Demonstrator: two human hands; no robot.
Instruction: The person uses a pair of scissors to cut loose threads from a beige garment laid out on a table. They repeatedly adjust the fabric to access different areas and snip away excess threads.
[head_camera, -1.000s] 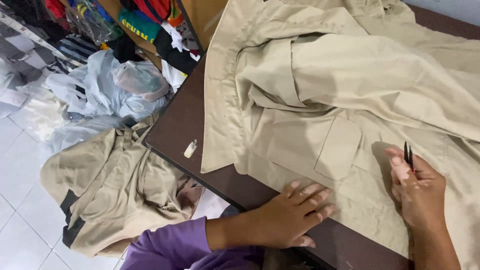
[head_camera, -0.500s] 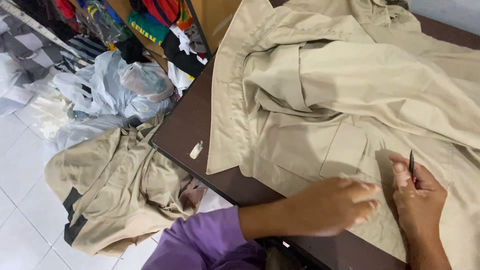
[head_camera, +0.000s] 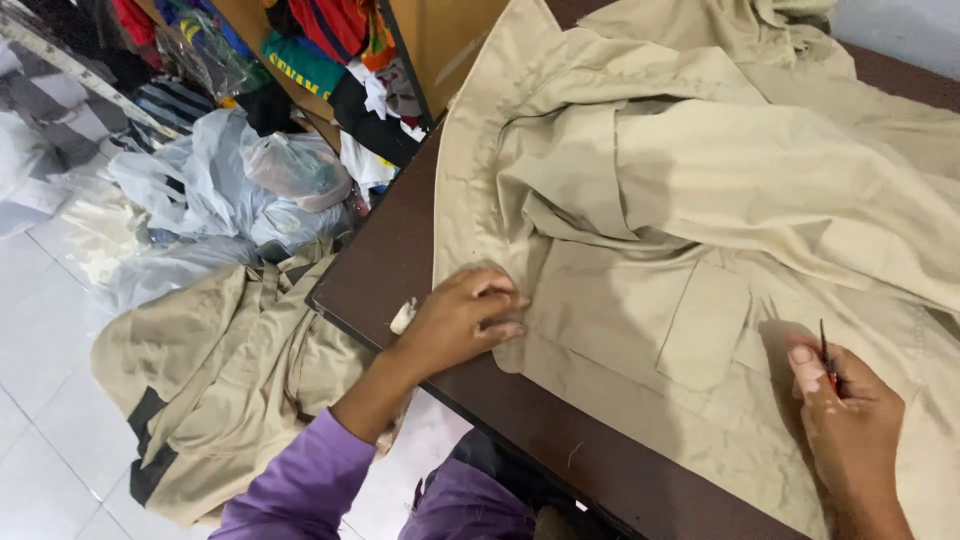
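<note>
On the dark brown counter (head_camera: 395, 270) lies a khaki shirt (head_camera: 700, 200), spread and rumpled, its front edge running down the counter's left side and a patch pocket (head_camera: 705, 325) facing up near the middle. The left hand (head_camera: 460, 320) rests on the shirt's lower front edge, fingers (head_camera: 500, 300) curled and pressed together on the fabric, pinning it against the counter. The right hand (head_camera: 850, 420) sits on the cloth to the right of the pocket, thumb and forefinger pinching a thin dark tool with a red grip (head_camera: 826, 355), its tip pointing up; what kind of tool it is I cannot tell.

The cloth looks light, soft and limp, a woven cotton sort that creases readily and would slide over the smooth counter unless held flat. It seems neither fragile nor slippery in the hand. Seams, the placket edge and the pocket rim look like the firmest places to take hold, since doubled layers there resist stretching. A small white scrap (head_camera: 402, 316) lies just beside the left hand. Another khaki garment (head_camera: 220, 390) is heaped on the tiled floor (head_camera: 40, 440) below.
</note>
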